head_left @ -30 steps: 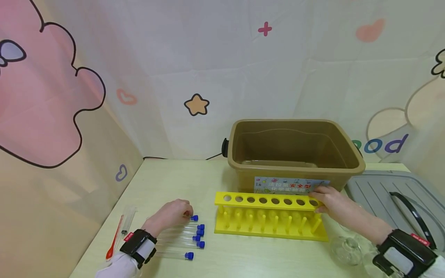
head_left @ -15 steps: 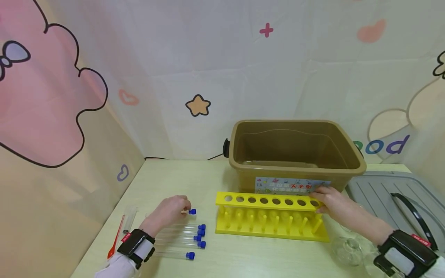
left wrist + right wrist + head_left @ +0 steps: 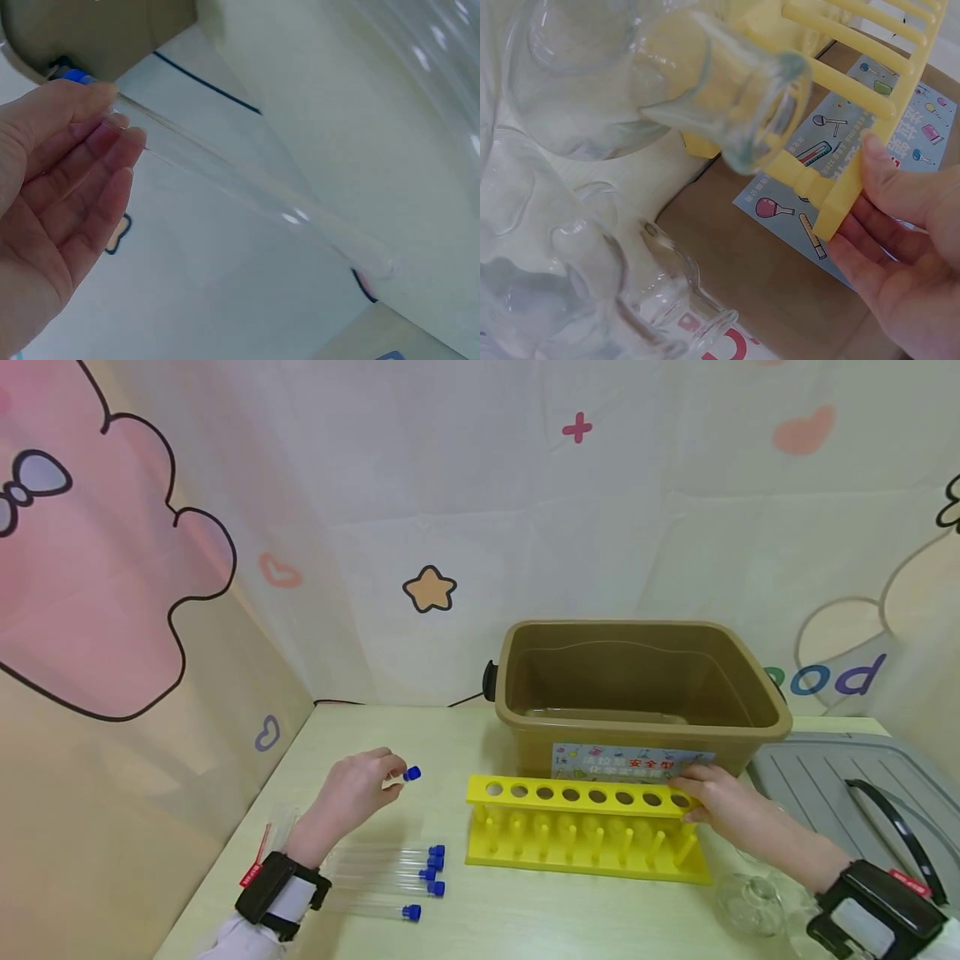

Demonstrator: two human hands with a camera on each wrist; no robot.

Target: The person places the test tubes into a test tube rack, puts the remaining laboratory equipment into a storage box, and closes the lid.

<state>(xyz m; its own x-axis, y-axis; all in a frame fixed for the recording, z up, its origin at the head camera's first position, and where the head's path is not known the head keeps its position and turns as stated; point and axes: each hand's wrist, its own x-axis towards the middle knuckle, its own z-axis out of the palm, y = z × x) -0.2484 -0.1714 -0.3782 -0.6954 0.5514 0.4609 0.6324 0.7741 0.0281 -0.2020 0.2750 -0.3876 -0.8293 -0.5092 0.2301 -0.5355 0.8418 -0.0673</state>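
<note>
My left hand pinches a clear test tube near its blue cap, above the table. In the left wrist view the tube slants from the fingertips down to the right. More capped test tubes lie side by side on the table, below that hand. At the right end of the yellow test tube rack, my right hand grips the top bar between thumb and fingers, as the right wrist view of the hand shows. No tubes stand in the rack's holes.
Behind the rack stands a brown bin. A grey lid with a black handle lies at the right. Clear glass flasks stand near my right forearm. A red dropper-like stick lies at the left, partly hidden by my wrist.
My left hand has lifted a capped test tube off the table, moving it up and away from the others. My right hand keeps its grip on the rack's end.
</note>
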